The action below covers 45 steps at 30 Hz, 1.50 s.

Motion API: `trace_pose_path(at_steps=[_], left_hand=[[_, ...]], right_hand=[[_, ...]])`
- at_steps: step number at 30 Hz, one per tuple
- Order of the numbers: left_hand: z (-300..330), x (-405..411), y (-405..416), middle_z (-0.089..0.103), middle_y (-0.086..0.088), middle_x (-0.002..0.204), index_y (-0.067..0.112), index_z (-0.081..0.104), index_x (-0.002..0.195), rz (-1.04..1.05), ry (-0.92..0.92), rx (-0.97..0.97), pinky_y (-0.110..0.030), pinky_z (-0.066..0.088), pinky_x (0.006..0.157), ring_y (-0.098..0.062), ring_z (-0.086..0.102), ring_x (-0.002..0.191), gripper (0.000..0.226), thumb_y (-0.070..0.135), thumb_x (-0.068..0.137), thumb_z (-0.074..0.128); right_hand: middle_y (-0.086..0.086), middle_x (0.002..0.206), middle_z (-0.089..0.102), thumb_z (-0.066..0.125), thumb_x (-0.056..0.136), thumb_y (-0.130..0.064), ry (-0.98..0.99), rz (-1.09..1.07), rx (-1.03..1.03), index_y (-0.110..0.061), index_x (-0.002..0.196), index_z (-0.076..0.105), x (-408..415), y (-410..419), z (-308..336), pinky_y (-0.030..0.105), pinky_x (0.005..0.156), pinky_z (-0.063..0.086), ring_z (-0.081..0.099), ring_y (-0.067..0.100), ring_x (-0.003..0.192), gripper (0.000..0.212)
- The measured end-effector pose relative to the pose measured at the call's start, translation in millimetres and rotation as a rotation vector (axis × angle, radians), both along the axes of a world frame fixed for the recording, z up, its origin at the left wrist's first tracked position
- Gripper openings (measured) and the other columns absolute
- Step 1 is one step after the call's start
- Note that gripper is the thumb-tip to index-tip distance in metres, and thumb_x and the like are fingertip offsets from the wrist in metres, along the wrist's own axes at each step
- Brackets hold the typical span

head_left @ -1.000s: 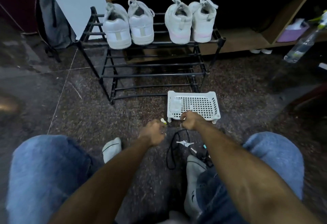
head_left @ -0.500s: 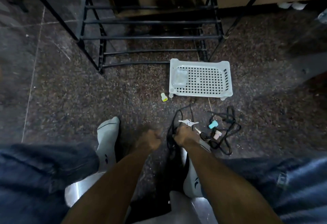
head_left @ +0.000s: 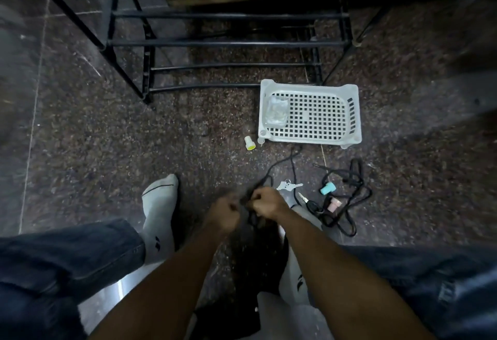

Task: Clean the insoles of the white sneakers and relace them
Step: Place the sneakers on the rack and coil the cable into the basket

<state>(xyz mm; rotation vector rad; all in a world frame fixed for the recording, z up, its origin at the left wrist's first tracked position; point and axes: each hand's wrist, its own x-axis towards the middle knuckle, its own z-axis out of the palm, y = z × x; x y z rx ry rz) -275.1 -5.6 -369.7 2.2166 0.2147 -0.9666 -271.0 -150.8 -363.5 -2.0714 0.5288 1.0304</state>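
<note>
Fingers of our right hand (head_left: 265,202) and left hand (head_left: 224,212) curl tight, pinching one thin black lace (head_left: 279,163) between them. Its long axis trails away toward the perforated white basket (head_left: 352,113) on the speckled stone floor (head_left: 107,138). White sneakers: not in view. Second lace (head_left: 349,200): tangled, matte, right of us.
</note>
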Motion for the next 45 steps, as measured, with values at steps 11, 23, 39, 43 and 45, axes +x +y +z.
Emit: trace_pose_path(at_steps=[11, 23, 39, 43, 45], left_hand=[[99.9, 47.8, -32.2, 0.065, 0.009, 0.052, 0.024, 0.066, 0.075, 0.209, -0.248, -0.503, -0.028, 0.038, 0.058, -0.020, 0.054, 0.061, 0.020, 0.015, 0.092, 0.062], [170.2, 57.8, -48.3, 0.061, -0.005, 0.108, 0.007, 0.052, 0.131, 0.176, -0.226, -0.625, -0.011, 0.048, 0.059, -0.014, 0.059, 0.089, 0.044, -0.003, 0.089, 0.062], [194.1, 90.2, -26.3, 0.046, 0.002, 0.033, 0.006, 0.055, 0.069, 0.022, -0.228, -0.430, -0.026, 0.042, 0.046, -0.011, 0.050, 0.031, 0.040, 0.022, 0.104, 0.043], [237.0, 95.0, -36.8, 0.034, 0.003, 0.041, 0.008, 0.056, 0.070, -0.140, -0.287, -0.472, -0.022, 0.040, 0.038, -0.008, 0.035, 0.033, 0.041, 0.027, 0.104, 0.044], [254.5, 94.7, -48.3, 0.032, 0.001, 0.047, 0.011, 0.059, 0.068, -0.201, -0.353, -0.468, -0.021, 0.039, 0.038, -0.005, 0.033, 0.034, 0.042, 0.029, 0.103, 0.044]], right_hand=[[0.002, 0.048, 0.057, 0.061, 0.083, 0.014, -0.488, -0.156, 0.310, -0.003, 0.073, 0.061, 64.4, -44.7, 186.4, 0.014, 0.037, 0.036, 0.046, 0.002, 0.033, 0.020], [0.005, 0.055, 0.060, 0.067, 0.086, -0.002, -0.689, -0.197, 0.287, -0.010, 0.079, 0.064, 70.7, -69.9, 301.8, 0.021, 0.041, 0.041, 0.047, 0.008, 0.038, 0.011], [0.009, 0.078, 0.064, 0.058, 0.089, -0.013, -0.806, -0.635, -0.312, -0.017, 0.074, 0.067, 67.4, -152.6, 307.1, 0.035, 0.049, 0.058, 0.058, 0.019, 0.051, 0.018], [0.010, 0.092, 0.068, 0.058, 0.084, -0.021, -0.672, -0.534, -0.464, -0.018, 0.083, 0.069, 60.7, -149.6, 287.6, 0.041, 0.055, 0.060, 0.069, 0.027, 0.059, 0.012], [0.011, 0.095, 0.067, 0.056, 0.085, -0.021, -0.654, -0.483, -0.498, -0.017, 0.086, 0.069, 58.5, -143.3, 285.7, 0.040, 0.054, 0.060, 0.069, 0.029, 0.066, 0.013]])
